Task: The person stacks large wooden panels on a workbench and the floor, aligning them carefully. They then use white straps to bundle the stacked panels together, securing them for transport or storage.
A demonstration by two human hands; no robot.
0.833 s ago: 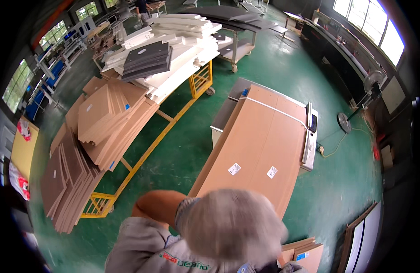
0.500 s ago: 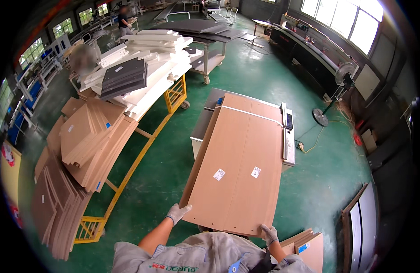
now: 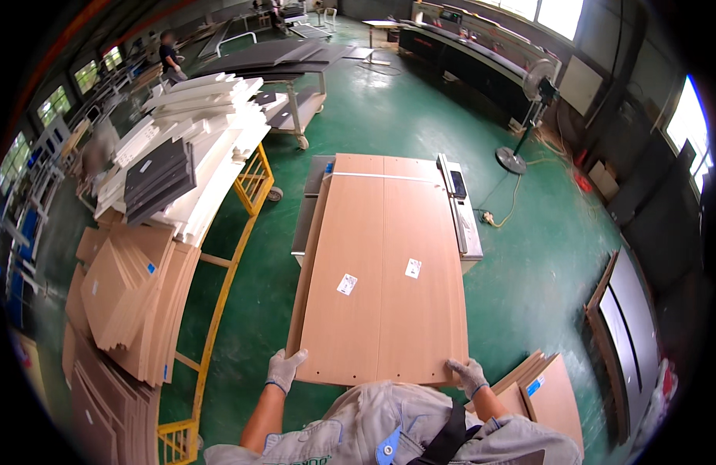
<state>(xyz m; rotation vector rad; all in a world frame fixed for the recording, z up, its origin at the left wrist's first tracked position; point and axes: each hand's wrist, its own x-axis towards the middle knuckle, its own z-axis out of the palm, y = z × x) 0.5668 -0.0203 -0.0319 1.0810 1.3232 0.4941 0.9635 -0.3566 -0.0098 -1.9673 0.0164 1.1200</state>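
Note:
A long light-brown wooden panel with two small white labels lies flat on a grey machine table, reaching toward me. My left hand, in a grey-white glove, grips the panel's near left corner. My right hand, gloved the same way, holds the near right corner. A thinner panel edge shows under the left side of the top panel.
A yellow rack at the left carries stacks of brown boards and white and dark panels. More brown boards lie on the green floor at my right. A standing fan and a distant person are beyond.
The view has swung from a hooded head filling the lower frame to the panel straight ahead. Both gloved hands have come onto the panel's near corners.

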